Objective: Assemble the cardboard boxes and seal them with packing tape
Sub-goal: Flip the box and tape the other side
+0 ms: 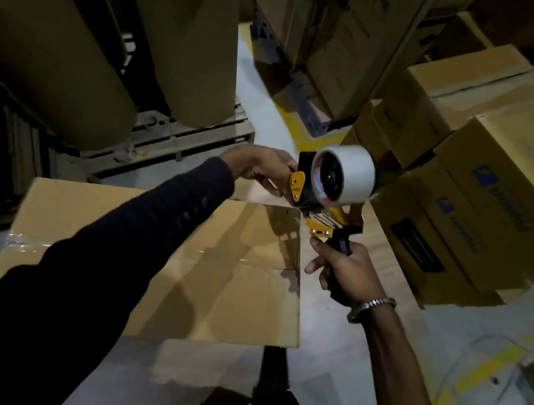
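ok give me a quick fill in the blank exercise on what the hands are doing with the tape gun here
1. The right hand grips the tape dispenser by its black ____.
2. The left hand touches the dispenser's front end, and that arm wears a dark long ____.
3. The roll of tape on the dispenser is ____ in colour.
4. The right wrist wears a metal ____.

Missing words: handle; sleeve; white; bracelet
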The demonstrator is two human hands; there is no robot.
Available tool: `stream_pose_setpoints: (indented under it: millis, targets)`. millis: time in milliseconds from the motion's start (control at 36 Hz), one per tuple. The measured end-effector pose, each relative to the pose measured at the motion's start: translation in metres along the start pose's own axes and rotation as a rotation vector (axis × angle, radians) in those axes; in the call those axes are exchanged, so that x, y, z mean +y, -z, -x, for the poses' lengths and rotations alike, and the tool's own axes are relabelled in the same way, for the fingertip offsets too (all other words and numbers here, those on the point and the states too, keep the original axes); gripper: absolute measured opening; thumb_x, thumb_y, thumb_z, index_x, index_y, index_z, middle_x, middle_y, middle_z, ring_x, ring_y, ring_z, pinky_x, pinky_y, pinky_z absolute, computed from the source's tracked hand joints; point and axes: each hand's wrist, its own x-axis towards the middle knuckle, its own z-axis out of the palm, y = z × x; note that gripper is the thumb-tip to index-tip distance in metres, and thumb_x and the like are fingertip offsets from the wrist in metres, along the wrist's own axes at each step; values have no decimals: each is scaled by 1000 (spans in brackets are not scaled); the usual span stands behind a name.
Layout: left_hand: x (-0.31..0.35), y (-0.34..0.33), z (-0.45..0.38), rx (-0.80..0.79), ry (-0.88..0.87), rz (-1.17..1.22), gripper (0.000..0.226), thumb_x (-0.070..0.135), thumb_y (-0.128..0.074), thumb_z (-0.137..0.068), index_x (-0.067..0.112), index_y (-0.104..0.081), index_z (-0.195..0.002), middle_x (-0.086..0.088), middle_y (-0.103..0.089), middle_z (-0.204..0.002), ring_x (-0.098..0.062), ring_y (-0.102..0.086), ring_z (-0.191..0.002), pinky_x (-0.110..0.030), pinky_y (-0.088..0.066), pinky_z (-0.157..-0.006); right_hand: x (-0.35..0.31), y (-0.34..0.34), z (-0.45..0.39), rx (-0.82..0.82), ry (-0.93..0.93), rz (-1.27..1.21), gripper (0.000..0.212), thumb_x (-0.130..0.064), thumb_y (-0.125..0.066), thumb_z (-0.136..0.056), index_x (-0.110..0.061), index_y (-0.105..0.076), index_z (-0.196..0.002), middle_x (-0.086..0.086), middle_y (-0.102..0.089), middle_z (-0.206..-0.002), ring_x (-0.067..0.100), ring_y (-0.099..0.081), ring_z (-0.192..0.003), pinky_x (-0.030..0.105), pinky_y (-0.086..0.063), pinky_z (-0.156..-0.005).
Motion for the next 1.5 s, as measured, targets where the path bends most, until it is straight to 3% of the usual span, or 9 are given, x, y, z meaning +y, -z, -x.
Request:
stream_pose_setpoints:
  millis: [250, 500, 667, 778, 944, 1111, 1222, 1333, 1500]
  targets:
    - [-6, -2, -37, 60, -69, -272, 30, 1, -83, -80, 29, -77, -73, 14, -68, -66, -3, -60, -68, -16, -50, -60, 11, -34, -7, 147, -115, -206, 21, -24, -70, -99, -3, -66, -98, 20, -72, -72, 20, -48, -39, 24, -37, -43]
    - [-40, -10, -51, 121, -73, -175, 32, -9, -68, -80, 14, -82, -98, 2, -68, -72, -11, -55, -71, -24, -44, -62, 34, -51, -14, 224, -151, -232, 24, -27, -72, -96, -6, -65, -88, 22, -76, -77, 24, -52, -41, 26, -42, -45]
    - [-51, -14, -48, 88, -59, -171, 34, 3, -75, -87, 17, -79, -118, 3, -69, -88, -3, -56, -76, -11, -44, -63, 34, -54, -12, 210, -167, -237, 22, -25, -70, -97, -4, -66, -89, 18, -75, -72, 21, -55, -39, 26, -43, -45]
    - [-54, -16, -44, 133, -131, -155, 39, 9, -80, -87, 20, -76, -124, 12, -69, -110, 9, -55, -94, -7, -36, -77, 38, -56, -11, 213, -175, -239, 21, -25, -70, -98, -8, -66, -87, 20, -76, -76, 20, -55, -43, 27, -43, -47]
    - [-62, -21, -30, 155, -224, -160, 25, -8, -67, -90, 8, -80, -104, 3, -76, -90, 4, -65, -76, -12, -48, -72, 43, -56, -16, 212, -165, -230, 24, -23, -68, -97, -9, -62, -78, 22, -76, -78, 24, -53, -44, 27, -40, -46]
    - [-71, -18, -17, -22, -188, 32, 33, -5, -50, -103, 10, -74, -119, 7, -72, -102, -7, -59, -91, -18, -45, -79, 44, -58, -13, 201, -148, -233, 23, -24, -69, -97, -8, -67, -82, 22, -76, -76, 23, -53, -44, 28, -41, -47]
    - [-75, -18, -5, -134, -210, -131, 50, 2, -61, -102, 23, -55, -147, 19, -60, -136, 10, -56, -120, -11, -42, -98, 45, -57, -10, 211, -146, -232, 23, -23, -69, -97, -8, -67, -80, 23, -75, -76, 23, -53, -44, 28, -42, -47]
    - [-92, -26, -4, -106, -245, -232, 49, 39, -72, -98, 43, -58, -145, 25, -60, -144, -3, -56, -133, -36, -41, -116, 48, -55, -9, 206, -155, -220, 26, -24, -69, -97, -8, -65, -78, 25, -75, -77, 23, -53, -44, 27, -42, -47]
    - [-98, -38, -7, 23, -293, -267, 42, 48, -65, -100, 41, -64, -141, 20, -69, -134, -7, -65, -122, -50, -49, -112, 48, -49, -8, 177, -165, -198, 26, -27, -69, -98, -4, -67, -84, 23, -73, -73, 23, -54, -46, 26, -44, -46]
